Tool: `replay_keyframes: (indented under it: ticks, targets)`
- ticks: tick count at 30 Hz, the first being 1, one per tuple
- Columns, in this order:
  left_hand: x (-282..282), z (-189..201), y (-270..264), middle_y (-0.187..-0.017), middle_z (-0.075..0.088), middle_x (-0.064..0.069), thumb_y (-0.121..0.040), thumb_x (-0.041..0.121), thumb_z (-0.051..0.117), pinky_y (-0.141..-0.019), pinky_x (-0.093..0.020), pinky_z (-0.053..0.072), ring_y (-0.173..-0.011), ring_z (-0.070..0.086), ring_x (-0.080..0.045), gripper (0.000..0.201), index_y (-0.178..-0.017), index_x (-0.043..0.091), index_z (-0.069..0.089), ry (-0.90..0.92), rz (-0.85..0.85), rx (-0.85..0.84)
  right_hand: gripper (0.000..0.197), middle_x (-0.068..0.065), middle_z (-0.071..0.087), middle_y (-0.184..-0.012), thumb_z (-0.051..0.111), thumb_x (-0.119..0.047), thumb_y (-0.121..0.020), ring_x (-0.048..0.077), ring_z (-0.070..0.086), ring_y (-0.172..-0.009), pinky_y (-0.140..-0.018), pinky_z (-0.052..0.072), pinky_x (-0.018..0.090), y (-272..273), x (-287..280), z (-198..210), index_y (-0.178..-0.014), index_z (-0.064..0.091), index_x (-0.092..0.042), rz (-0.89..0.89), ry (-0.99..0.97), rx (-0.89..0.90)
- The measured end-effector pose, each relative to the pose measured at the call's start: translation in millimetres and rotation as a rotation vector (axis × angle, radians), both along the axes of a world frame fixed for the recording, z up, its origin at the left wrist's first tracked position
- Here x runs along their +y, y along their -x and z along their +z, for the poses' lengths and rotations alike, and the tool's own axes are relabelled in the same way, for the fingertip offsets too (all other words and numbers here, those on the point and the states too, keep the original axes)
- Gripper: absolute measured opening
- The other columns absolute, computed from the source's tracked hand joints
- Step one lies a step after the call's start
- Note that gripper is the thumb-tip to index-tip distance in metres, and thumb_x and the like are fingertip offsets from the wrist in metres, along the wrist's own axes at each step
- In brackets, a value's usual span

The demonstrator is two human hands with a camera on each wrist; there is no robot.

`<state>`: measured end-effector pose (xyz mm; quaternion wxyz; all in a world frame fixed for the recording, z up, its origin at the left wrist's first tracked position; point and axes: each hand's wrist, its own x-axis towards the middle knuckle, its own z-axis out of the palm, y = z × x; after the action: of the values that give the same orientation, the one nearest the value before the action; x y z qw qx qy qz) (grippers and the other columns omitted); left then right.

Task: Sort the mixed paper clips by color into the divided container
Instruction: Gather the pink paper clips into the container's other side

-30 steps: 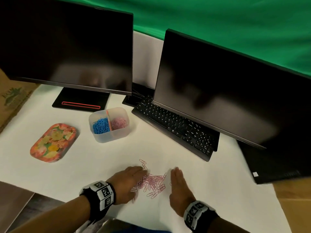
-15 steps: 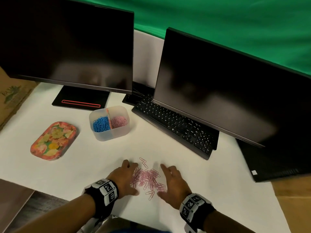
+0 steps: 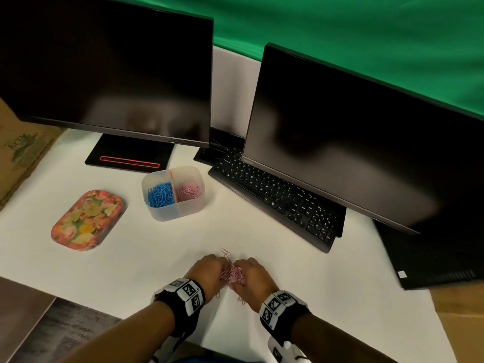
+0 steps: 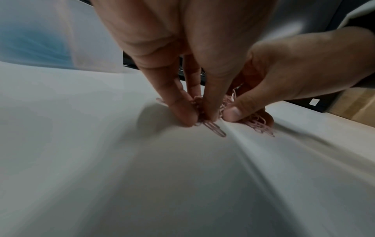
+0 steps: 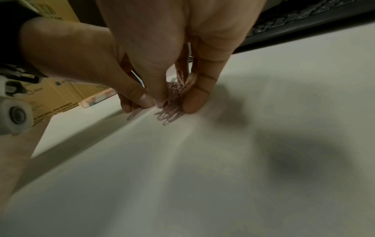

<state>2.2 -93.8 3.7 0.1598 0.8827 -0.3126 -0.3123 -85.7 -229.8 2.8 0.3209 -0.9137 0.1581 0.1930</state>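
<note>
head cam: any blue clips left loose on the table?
No. The loose clips bunched between the left hand and right hand are all pink; blue clips lie only in the divided container's left compartment.

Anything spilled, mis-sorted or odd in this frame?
Mostly tidy: the divided container holds blue clips left and pink clips right, unmixed. A few stray pink clips lie outside the bunch that the left hand and right hand are gathering, and the white table covering shows a crease.

Pink clips [image 3: 232, 274]; blue clips [image 3: 159, 194]; translucent container [image 3: 180, 209]; floral tray [image 3: 86, 220]; green backdrop [image 3: 340, 30].
</note>
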Motion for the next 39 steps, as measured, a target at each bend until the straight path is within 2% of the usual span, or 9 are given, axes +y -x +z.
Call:
replay_keyframes:
  ticks: [3, 9, 14, 17, 20, 26, 31, 34, 39]
  targets:
    - [-5, 2, -3, -0.098, 0.065, -0.004, -0.086, 0.025, 0.058, -0.072, -0.024, 0.04, -0.093, 0.062, -0.024, 0.015, -0.097, 0.02, 0.066, 0.013, -0.001, 0.001, 0.03, 0.005, 0.057, -0.112, 0.057, -0.024, -0.09, 0.021, 0.056, -0.105, -0.091, 0.046, 0.03, -8, 0, -2, -0.12, 0.06, -0.02, -0.011, -0.009, -0.038]
    - [-6, 10, -13, -0.091, 0.07, -0.001, -0.087, 0.021, 0.055, -0.067, -0.022, 0.036, -0.084, 0.062, -0.018, 0.015, -0.091, 0.02, 0.07, 0.071, 0.033, 0.012, 0.017, 0.003, 0.067, -0.092, 0.056, -0.02, -0.091, 0.016, 0.062, -0.084, -0.076, 0.052, 0.027, -23, -6, -1, -0.094, 0.072, -0.015, -0.068, -0.046, -0.048]
    - [-4, 20, -21, -0.084, 0.071, 0.002, -0.082, 0.014, 0.057, -0.068, -0.021, 0.044, -0.079, 0.064, -0.016, 0.018, -0.086, 0.021, 0.073, 0.138, 0.075, 0.062, 0.014, -0.004, 0.066, -0.078, 0.06, -0.016, -0.088, 0.013, 0.065, -0.071, -0.067, 0.055, 0.023, -31, -12, 9, -0.091, 0.074, -0.016, -0.135, -0.16, -0.022]
    - [-3, 35, -30, -0.077, 0.069, 0.002, -0.08, 0.016, 0.064, -0.064, -0.019, 0.04, -0.069, 0.058, -0.013, 0.011, -0.086, 0.019, 0.073, 0.174, 0.114, 0.031, 0.011, -0.007, 0.064, -0.07, 0.064, -0.017, -0.087, 0.004, 0.058, -0.058, -0.059, 0.05, 0.018, -42, -16, 24, -0.09, 0.074, -0.015, -0.146, -0.158, -0.055]
    - [-2, 53, -49, -0.074, 0.07, -0.004, -0.081, 0.016, 0.064, -0.063, -0.021, 0.04, -0.066, 0.057, -0.017, 0.008, -0.081, 0.017, 0.073, 0.233, 0.147, -0.063, 0.011, -0.007, 0.064, -0.066, 0.066, -0.018, -0.086, 0.004, 0.057, -0.048, -0.055, 0.053, 0.022, -67, -18, 48, -0.092, 0.074, -0.015, -0.141, -0.156, -0.081]
    - [4, 92, -113, -0.074, 0.068, 0.002, -0.083, 0.017, 0.069, -0.065, -0.017, 0.042, -0.067, 0.058, -0.012, 0.008, -0.089, 0.018, 0.074, 0.276, 0.272, -0.138, 0.013, 0.007, 0.073, -0.081, 0.065, -0.018, -0.085, 0.025, 0.07, -0.069, -0.066, 0.06, 0.036, -145, -10, 95, -0.092, 0.076, -0.017, -0.097, -0.071, -0.164]
    - [8, 101, -164, -0.065, 0.068, 0.002, -0.069, 0.026, 0.081, -0.062, -0.019, 0.046, -0.059, 0.06, -0.012, 0.01, -0.072, 0.02, 0.074, 0.264, 0.435, -0.101, 0.008, 0.014, 0.071, -0.087, 0.07, -0.018, -0.08, 0.031, 0.071, -0.074, -0.069, 0.061, 0.041, -211, 6, 112, -0.082, 0.073, -0.01, -0.078, 0.003, -0.119]
    - [7, 101, -184, -0.066, 0.071, 0.001, -0.065, 0.023, 0.082, -0.066, -0.022, 0.055, -0.065, 0.068, -0.015, 0.01, -0.065, 0.021, 0.071, 0.162, 0.545, -0.04, 0.021, 0.016, 0.069, -0.103, 0.071, -0.012, -0.079, 0.033, 0.07, -0.089, -0.08, 0.059, 0.04, -239, 16, 112, -0.099, 0.071, -0.006, -0.077, 0.089, -0.066]
    - [0, 101, -194, -0.078, 0.071, -0.004, -0.066, 0.01, 0.075, -0.061, -0.024, 0.05, -0.076, 0.068, -0.02, 0.016, -0.082, 0.014, 0.075, -0.012, 0.544, 0.021, 0.03, 0.016, 0.067, -0.112, 0.07, -0.008, -0.079, 0.03, 0.067, -0.101, -0.086, 0.057, 0.034, -264, 30, 104, -0.109, 0.068, -0.004, -0.05, 0.145, 0.005]
